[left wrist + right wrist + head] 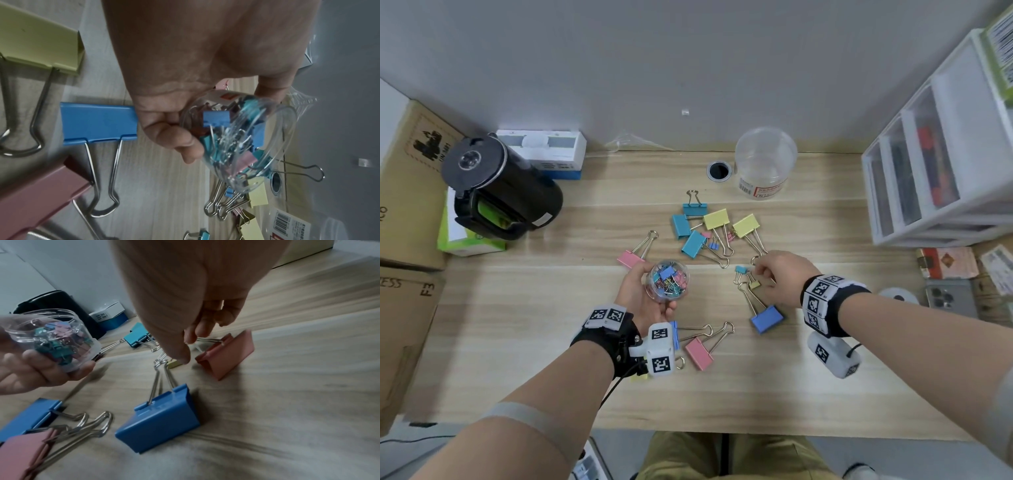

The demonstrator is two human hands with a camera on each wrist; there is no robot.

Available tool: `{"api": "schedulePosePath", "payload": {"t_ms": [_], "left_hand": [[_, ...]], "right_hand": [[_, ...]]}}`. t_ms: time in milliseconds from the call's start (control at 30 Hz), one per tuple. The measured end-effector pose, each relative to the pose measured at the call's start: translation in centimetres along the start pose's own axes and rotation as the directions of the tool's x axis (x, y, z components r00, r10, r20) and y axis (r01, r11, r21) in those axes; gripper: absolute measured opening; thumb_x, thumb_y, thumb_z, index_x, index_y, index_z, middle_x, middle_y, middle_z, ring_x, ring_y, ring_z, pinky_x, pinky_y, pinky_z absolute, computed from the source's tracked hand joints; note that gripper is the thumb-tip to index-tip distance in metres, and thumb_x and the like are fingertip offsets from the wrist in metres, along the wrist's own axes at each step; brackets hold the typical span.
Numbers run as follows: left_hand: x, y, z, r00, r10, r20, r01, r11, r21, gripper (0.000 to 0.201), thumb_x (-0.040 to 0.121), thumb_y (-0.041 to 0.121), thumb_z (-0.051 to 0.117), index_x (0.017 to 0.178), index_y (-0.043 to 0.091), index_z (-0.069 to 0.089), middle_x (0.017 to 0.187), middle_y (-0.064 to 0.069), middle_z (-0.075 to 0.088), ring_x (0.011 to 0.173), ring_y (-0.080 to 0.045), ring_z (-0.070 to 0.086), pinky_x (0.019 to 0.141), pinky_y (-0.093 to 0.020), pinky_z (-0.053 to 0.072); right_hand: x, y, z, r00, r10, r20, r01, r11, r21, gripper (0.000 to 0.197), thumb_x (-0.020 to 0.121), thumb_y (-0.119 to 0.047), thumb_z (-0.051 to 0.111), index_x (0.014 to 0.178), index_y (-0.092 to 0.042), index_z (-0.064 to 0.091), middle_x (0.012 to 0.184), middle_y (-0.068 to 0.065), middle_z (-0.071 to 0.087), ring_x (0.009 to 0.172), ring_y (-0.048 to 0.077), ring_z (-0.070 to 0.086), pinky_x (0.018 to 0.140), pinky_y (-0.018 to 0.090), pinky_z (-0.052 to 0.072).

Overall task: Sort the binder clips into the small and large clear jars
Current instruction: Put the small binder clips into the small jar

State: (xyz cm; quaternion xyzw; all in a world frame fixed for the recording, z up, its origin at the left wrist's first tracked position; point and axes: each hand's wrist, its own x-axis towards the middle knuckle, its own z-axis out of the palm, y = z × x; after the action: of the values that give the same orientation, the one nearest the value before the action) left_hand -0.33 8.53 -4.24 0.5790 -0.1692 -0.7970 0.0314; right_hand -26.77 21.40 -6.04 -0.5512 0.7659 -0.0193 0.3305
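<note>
My left hand [645, 291] holds a small clear jar [667, 281] of several small coloured clips, tilted above the table; the left wrist view shows its fingers [180, 139] wrapped round the jar [236, 138]. My right hand [760, 279] is down on the table with fingers curled. Its thumb tip [180, 358] presses on a small yellow clip [173, 364], and a small teal clip [741, 269] lies just left of it. A large blue clip [160, 423] and a large pink clip [226, 353] flank the hand. The large clear jar [765, 161] stands at the back, apparently empty.
Large clips in teal and yellow [705, 226] lie mid-table, one pink clip [630, 258] by my left hand, more [698, 353] near my left wrist. A black canister [500, 192] and boxes [407, 192] stand left, a white drawer unit [935, 154] right.
</note>
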Motion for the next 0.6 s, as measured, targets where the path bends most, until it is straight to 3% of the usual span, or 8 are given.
{"api": "schedulePosePath", "payload": {"t_ms": [100,233,400,600], "left_hand": [[-0.1,0.0,0.2,1.0,0.005,-0.003,-0.005,1.0,-0.007,0.051,0.089,0.049,0.045,0.111,0.007,0.066,0.111,-0.019,0.064,0.057,-0.019,0.05,0.054,-0.025,0.04],[-0.4,-0.1,0.0,1.0,0.003,-0.006,-0.003,1.0,-0.018,0.052,0.09,0.049,0.046,0.105,0.005,0.068,0.111,-0.02,0.062,0.057,-0.02,0.05,0.054,-0.026,0.041],[-0.5,-0.1,-0.5,1.0,-0.001,-0.006,0.001,1.0,-0.03,0.053,0.089,0.05,0.047,0.104,0.005,0.069,0.1,-0.018,0.069,0.058,-0.02,0.05,0.052,-0.025,0.042],[-0.4,-0.3,-0.8,1.0,0.006,-0.009,-0.007,0.999,-0.047,0.053,0.087,0.05,0.049,0.106,0.005,0.069,0.111,-0.019,0.06,0.056,-0.019,0.052,0.053,-0.025,0.042]], "right_hand": [[0.6,-0.7,0.2,0.997,-0.068,-0.021,0.068,0.997,-0.025,0.032,0.073,-0.012,0.062,0.103,-0.026,0.061,0.102,-0.007,0.057,0.096,0.018,0.056,0.078,0.03,0.047],[1.9,-1.4,1.3,0.993,-0.118,0.025,0.12,0.989,-0.082,0.048,0.076,-0.001,0.061,0.118,-0.024,0.06,0.115,-0.005,0.054,0.103,0.024,0.058,0.079,0.032,0.047],[2.5,-2.6,1.3,0.992,-0.105,0.066,0.112,0.987,-0.115,0.061,0.082,-0.014,0.066,0.139,-0.032,0.049,0.13,-0.002,0.045,0.104,0.027,0.06,0.082,0.036,0.052],[2.9,-3.4,1.4,0.994,-0.099,0.053,0.104,0.988,-0.114,0.043,0.083,-0.01,0.062,0.121,-0.029,0.059,0.128,0.0,0.044,0.091,0.026,0.061,0.078,0.039,0.054]]}}
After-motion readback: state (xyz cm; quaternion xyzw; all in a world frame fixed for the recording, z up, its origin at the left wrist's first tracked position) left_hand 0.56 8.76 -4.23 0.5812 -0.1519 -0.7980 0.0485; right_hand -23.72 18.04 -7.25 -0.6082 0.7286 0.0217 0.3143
